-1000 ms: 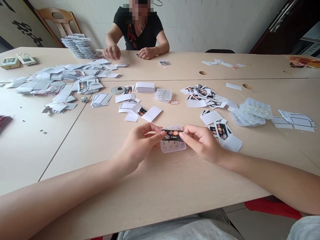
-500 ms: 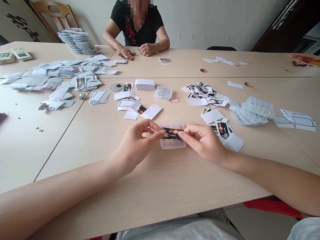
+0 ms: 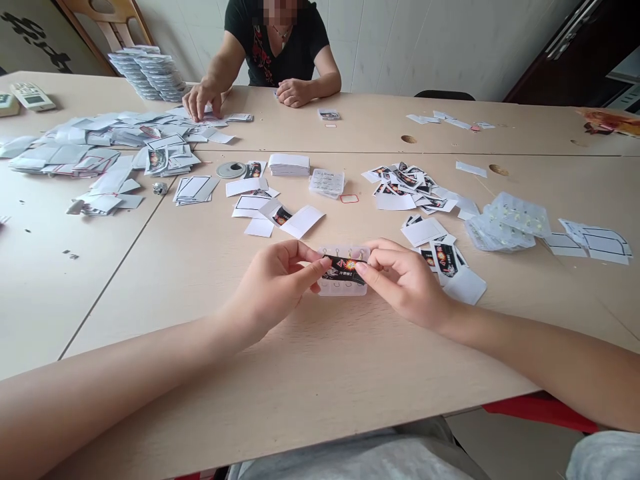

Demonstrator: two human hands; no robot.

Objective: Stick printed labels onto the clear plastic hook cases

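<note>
Laminate table point(image 3: 350, 380): loose paper cards point(image 3: 85, 160) heaped far L, stacked plastic trays point(image 3: 147, 75) behind them, printed paper cards point(image 3: 403, 183) mid R, clear blister trays point(image 3: 505, 227) further R, single clear tray point(image 3: 343, 283) near centre.

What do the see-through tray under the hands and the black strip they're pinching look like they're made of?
The clear tray looks like thin, glossy molded plastic: the table shows through it and it catches the light. The black strip looks like printed paper or thin card with a slight sheen, though the left hand and right hand hide its edges, so its thickness is unclear.
</note>
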